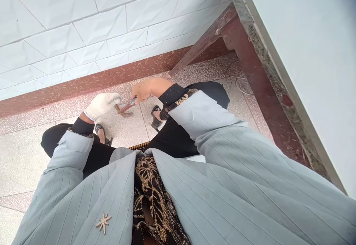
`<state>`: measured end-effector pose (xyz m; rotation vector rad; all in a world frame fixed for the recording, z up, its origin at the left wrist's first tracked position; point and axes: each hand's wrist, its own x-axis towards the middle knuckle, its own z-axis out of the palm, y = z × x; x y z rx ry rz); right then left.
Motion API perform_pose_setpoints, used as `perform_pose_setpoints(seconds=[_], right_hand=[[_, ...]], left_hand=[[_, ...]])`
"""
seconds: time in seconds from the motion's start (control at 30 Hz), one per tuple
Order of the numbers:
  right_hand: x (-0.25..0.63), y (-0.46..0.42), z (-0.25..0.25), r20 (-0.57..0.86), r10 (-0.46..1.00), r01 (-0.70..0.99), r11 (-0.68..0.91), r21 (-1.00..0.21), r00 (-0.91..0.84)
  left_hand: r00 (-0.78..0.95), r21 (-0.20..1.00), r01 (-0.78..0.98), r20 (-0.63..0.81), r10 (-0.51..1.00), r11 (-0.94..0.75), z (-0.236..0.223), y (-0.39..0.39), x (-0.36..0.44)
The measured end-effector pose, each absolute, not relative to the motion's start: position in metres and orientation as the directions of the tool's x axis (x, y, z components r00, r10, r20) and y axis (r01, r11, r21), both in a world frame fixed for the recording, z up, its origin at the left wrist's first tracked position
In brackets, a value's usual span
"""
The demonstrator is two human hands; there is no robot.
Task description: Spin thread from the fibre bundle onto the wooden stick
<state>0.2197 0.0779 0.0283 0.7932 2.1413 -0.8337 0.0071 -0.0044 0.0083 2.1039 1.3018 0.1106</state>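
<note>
My right hand [147,88], bare, is wrapped round the handle of a small hammer [128,106]. The handle slants down to the left, and the rusty brown head is just above the speckled floor or against it; I cannot tell which. My left hand [102,105] wears a white knitted glove and is close beside the hammer head. Its fingers are curled together with the fingertips toward the head. What they pinch, if anything, is too small to make out.
A white tiled wall [100,22] with a red-brown skirting [83,88] runs behind my hands. At the right, a red-brown frame [256,70] with a slanting brace supports a white top [314,52]. A pale cable [241,85] lies beneath it. My shoes [156,117] flank the hammer.
</note>
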Motion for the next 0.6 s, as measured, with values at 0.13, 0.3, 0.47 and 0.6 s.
perform_pose_setpoints(seconds=[0.13, 0.3, 0.47, 0.6], right_hand=[[0.223, 0.076, 0.033, -0.706, -0.036, 0.599, 0.5, -0.625, -0.707], [0.245, 0.092, 0.058, -0.319, 0.358, 0.382, 0.119, -0.916, -0.877], [0.247, 0.101, 0.055, -0.353, 0.791, 0.504, -0.066, -0.861, -0.499], [0.233, 0.097, 0.039, -0.456, 0.729, 0.842, 0.315, -0.439, -0.511]], left_hand=[[0.487, 0.608, 0.753, -0.257, 0.835, -0.253, 0.008, -0.001, 0.0], [0.421, 0.685, 0.709, -0.223, 0.879, -0.166, 0.013, -0.003, 0.005], [0.498, 0.726, 0.658, -0.22, 0.839, -0.201, 0.012, -0.005, 0.016], [0.56, 0.684, 0.683, -0.263, 0.786, -0.257, 0.011, -0.008, 0.021]])
